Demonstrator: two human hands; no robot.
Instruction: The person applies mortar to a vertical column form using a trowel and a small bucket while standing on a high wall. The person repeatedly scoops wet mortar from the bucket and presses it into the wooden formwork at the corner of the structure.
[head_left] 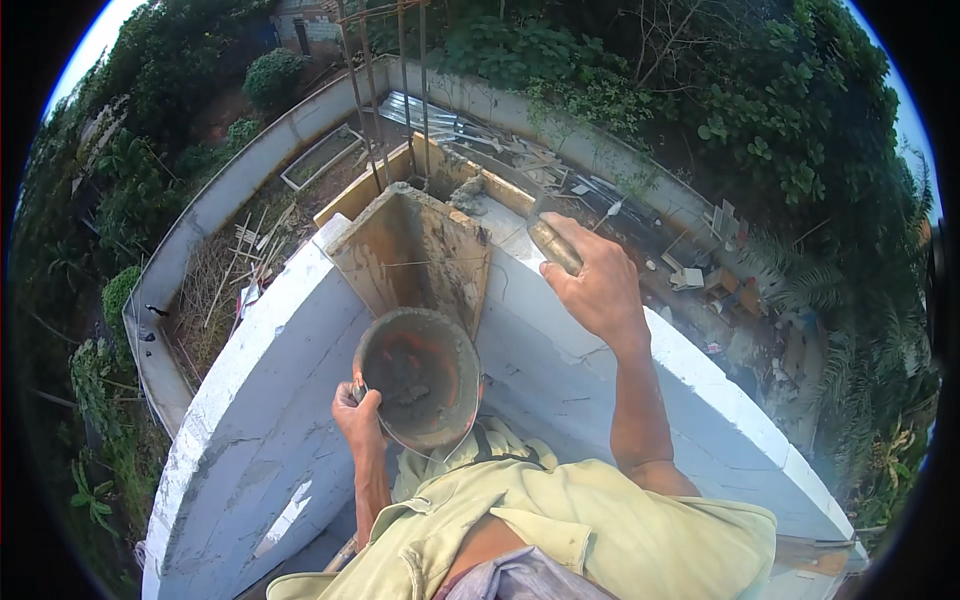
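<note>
My left hand is closed on the rim of a round mortar bucket, held in front of my body below the wall corner. Wet grey mortar lies inside it, and its thin wire handle hangs at the near side. My right hand grips the worn handle of a trowel over the top of the right wall. Little of the trowel's blade can be made out. Beside it, a lump of mortar rests at the corner, next to boards of wooden formwork.
White block walls meet at the corner and run back on both sides of me. Upright steel bars rise from the formwork. Far below, beyond the walls, lie scrap boards, metal sheets and a grey boundary wall.
</note>
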